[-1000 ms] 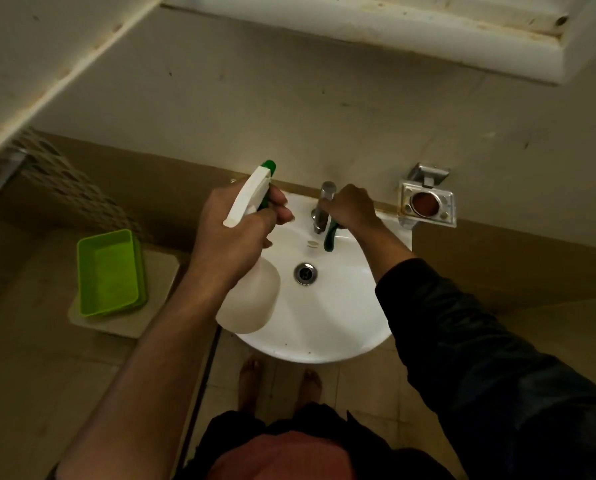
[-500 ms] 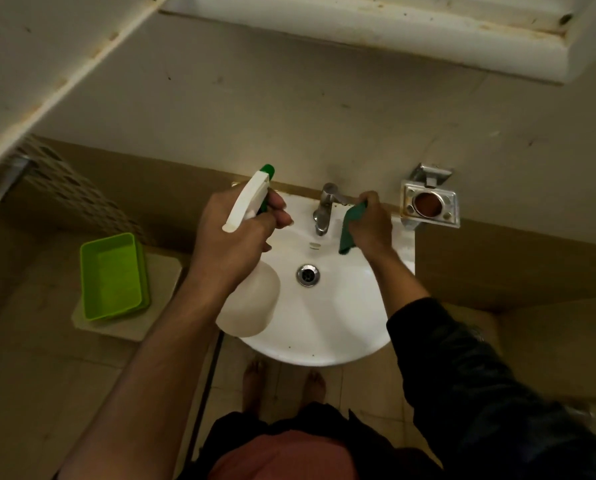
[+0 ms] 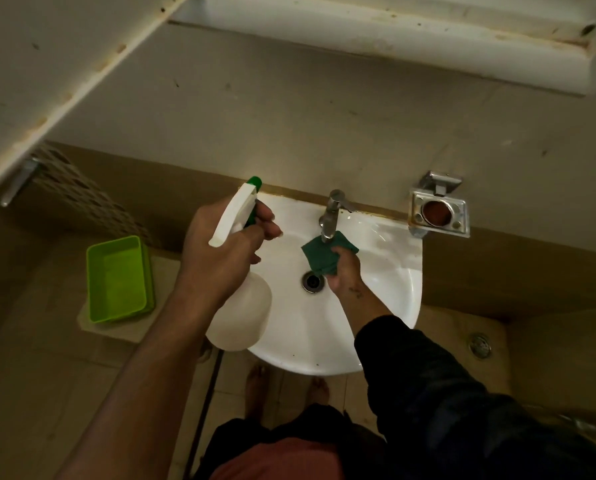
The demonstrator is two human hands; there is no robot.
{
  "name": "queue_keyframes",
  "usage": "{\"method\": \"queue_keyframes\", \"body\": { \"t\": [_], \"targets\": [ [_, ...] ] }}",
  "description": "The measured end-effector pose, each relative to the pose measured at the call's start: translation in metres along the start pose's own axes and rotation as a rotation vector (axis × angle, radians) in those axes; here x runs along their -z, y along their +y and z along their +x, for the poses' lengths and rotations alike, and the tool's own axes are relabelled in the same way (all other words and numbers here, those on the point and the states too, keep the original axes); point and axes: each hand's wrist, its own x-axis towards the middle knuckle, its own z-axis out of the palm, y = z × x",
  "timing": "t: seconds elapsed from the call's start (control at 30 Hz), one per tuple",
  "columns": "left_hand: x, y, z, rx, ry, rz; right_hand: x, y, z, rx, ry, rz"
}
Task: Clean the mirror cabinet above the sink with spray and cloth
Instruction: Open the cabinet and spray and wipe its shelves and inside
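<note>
- My left hand (image 3: 220, 258) grips the spray bottle (image 3: 239, 306) by its neck, over the left rim of the sink (image 3: 386, 292).
- My right hand (image 3: 345, 271) pinches the green cloth (image 3: 321, 254) inside the basin, just under the tap (image 3: 329, 216).
- The cabinet (image 3: 359, 36) hangs above, its underside showing.
- A green tray (image 3: 116, 278) sits left of the sink.

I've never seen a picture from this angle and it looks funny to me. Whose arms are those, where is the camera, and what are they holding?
The camera sits on a person's head, looking down, so you see their own arms. The left hand grips a white plastic spray bottle with a green nozzle. The right hand pinches a small dark green cloth under the silver metal tap, above the round white sink. A lime green plastic tray lies on a ledge to the left. Their bare feet show below.
</note>
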Motion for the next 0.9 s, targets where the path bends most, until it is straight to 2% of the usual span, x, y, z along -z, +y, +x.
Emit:
{"method": "queue_keyframes", "body": {
  "t": [0.2,0.5,0.9],
  "targets": [
    [0.007,-0.002,0.001,-0.002,0.013,-0.011,0.001,0.004,0.006,-0.017,-0.014,0.173],
    [0.010,-0.006,0.002,-0.004,0.017,-0.019,0.000,-0.004,0.014,0.095,0.042,0.344],
    [0.007,-0.004,0.001,0.025,0.009,-0.022,-0.021,0.028,0.007,-0.092,-0.085,0.322]
  ]
}}
